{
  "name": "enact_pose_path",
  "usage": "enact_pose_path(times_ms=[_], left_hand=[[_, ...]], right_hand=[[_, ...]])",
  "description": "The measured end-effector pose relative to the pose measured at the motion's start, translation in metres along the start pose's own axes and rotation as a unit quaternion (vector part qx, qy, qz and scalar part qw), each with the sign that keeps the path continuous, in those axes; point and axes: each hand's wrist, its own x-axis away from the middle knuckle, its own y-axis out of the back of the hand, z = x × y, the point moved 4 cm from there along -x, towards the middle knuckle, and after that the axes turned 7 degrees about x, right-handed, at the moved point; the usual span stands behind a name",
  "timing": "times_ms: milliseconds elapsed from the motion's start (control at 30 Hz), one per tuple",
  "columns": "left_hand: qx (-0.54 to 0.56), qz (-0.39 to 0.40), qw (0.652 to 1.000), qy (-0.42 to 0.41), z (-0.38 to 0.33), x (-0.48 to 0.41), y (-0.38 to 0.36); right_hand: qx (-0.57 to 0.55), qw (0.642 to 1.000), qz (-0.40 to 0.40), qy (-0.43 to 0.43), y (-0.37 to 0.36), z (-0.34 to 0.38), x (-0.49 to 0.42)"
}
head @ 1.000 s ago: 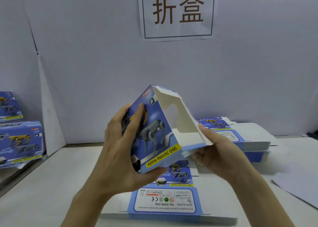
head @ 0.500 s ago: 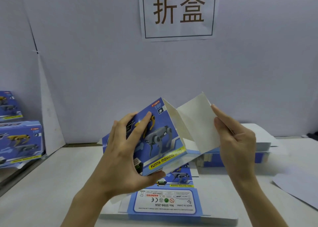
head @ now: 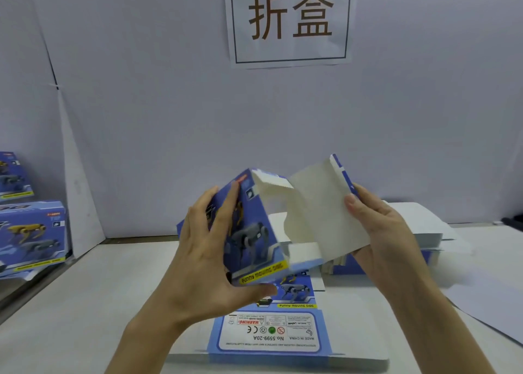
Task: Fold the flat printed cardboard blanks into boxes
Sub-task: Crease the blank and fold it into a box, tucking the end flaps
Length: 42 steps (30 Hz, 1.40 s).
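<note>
1. The box [head: 249, 232]: half-formed, dog print toward cam, held in mid-air at frame centre above the table [head: 70, 303], tilted w/ its open end toward 3 o'clock.
2. Its flap [head: 319, 218]: a big white panel standing out from that open end, at 2 o'clock of the box, w/ a blue printed edge at its top right.
3. The L hand [head: 203, 260] grasps the box: fingers spread over the dog print, thumb hooked under the bottom edge at 6 o'clock.
4. The R hand [head: 379, 232] pinches the flap's right edge, thumb on the white side, fingers behind.
5. Change: 1 s ago the R hand sat under the box's lower right end & the windowed inside showed. Half a sec ago it had the flap raised. Now the flap is swung wider & higher.
6. My read: tube is squared up & end closure is the step in hand. The flap prob. needs creasing, then tucking in. Box approx. halfway.
7. Next blank [head: 271, 337]: flat on the table at 6 o'clock, just under the box, label side up.
8. A stack [head: 418, 226] of more blanks at 3 o'clock, behind the R hand.
9. Further out: done boxes [head: 31, 232] at 9 o'clock, a sign [head: 290, 19] on the wall at 12, a loose sheet [head: 495, 303] at 4 o'clock.
</note>
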Motion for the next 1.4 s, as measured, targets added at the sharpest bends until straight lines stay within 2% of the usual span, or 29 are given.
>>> enact_pose_path(times_ms=[200, 333, 467, 533, 633, 767, 833, 1033, 1267, 1400], left_hand=[[-0.023, -0.013, 0.998, -0.05, -0.005, -0.001, -0.005], [-0.026, -0.008, 0.998, -0.053, -0.005, -0.002, -0.009], [-0.047, 0.003, 0.998, -0.042, -0.002, -0.003, -0.012], [-0.02, -0.012, 0.999, -0.033, -0.002, -0.002, -0.009], [-0.047, -0.039, 0.997, -0.05, -0.009, 0.0, -0.005], [-0.108, -0.075, 0.99, -0.057, -0.021, 0.0, -0.002], [-0.142, -0.089, 0.984, -0.063, -0.024, -0.001, 0.001], [-0.167, -0.11, 0.978, -0.061, -0.03, 0.0, 0.001], [-0.182, -0.116, 0.974, -0.064, -0.032, -0.001, 0.004], [-0.178, -0.115, 0.975, -0.064, -0.03, -0.001, 0.004]], right_hand=[[0.028, 1.0, 0.009, 0.01, -0.006, 0.003, 0.003], [0.02, 0.998, -0.05, 0.018, -0.001, 0.002, 0.005], [0.006, 0.998, -0.065, 0.012, 0.002, 0.003, 0.006], [0.013, 0.998, -0.05, 0.017, 0.001, 0.007, 0.005], [0.056, 0.997, -0.013, 0.045, -0.009, 0.009, 0.008], [0.189, 0.967, -0.03, 0.171, -0.026, 0.008, 0.018], [0.199, 0.958, -0.026, 0.204, -0.034, 0.007, 0.023], [0.232, 0.945, 0.103, 0.207, -0.061, -0.008, 0.034], [0.219, 0.946, 0.124, 0.203, -0.068, -0.013, 0.037], [0.266, 0.933, 0.124, 0.21, -0.067, -0.011, 0.038]])
